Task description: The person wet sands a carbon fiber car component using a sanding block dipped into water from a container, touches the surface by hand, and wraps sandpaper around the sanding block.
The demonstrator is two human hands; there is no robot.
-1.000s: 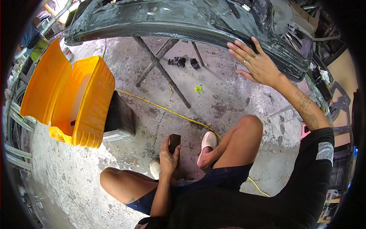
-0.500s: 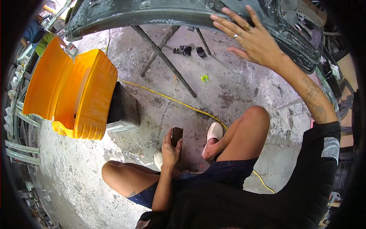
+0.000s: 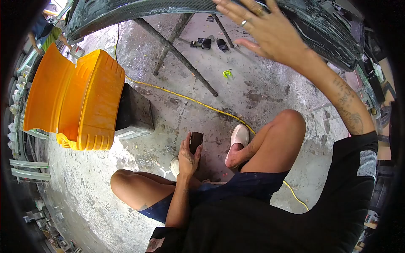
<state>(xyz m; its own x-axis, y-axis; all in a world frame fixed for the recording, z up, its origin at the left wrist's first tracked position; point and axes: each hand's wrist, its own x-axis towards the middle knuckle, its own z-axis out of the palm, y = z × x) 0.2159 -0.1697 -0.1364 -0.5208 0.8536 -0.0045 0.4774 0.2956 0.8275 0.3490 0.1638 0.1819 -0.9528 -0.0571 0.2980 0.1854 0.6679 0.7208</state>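
My left hand (image 3: 187, 161), low between my knees, has its fingers wrapped round a dark brown rectangular block (image 3: 195, 142). Up at the top right, my right hand (image 3: 276, 40) is spread flat with a ring on one finger and nothing held. It lies over the edge of a large dark panel (image 3: 156, 10) with a woven carbon-fibre look and whitish dust. Whether the palm touches the panel cannot be made out. The fingertips reach close to the top border of the view.
Dark stand legs (image 3: 175, 50) cross under the panel. An orange-yellow plastic shell (image 3: 95, 105) rests on a black bin (image 3: 137, 111) at left. A yellow cable (image 3: 181, 97) crosses the stained floor. Black pieces (image 3: 206, 43) and a green scrap (image 3: 227, 74) lie there. Another person (image 3: 48, 33) stands far left.
The panel and the floor items sit slightly higher in view. My right hand has shifted a little left and up and looks larger. My left hand keeps its hold on the block.
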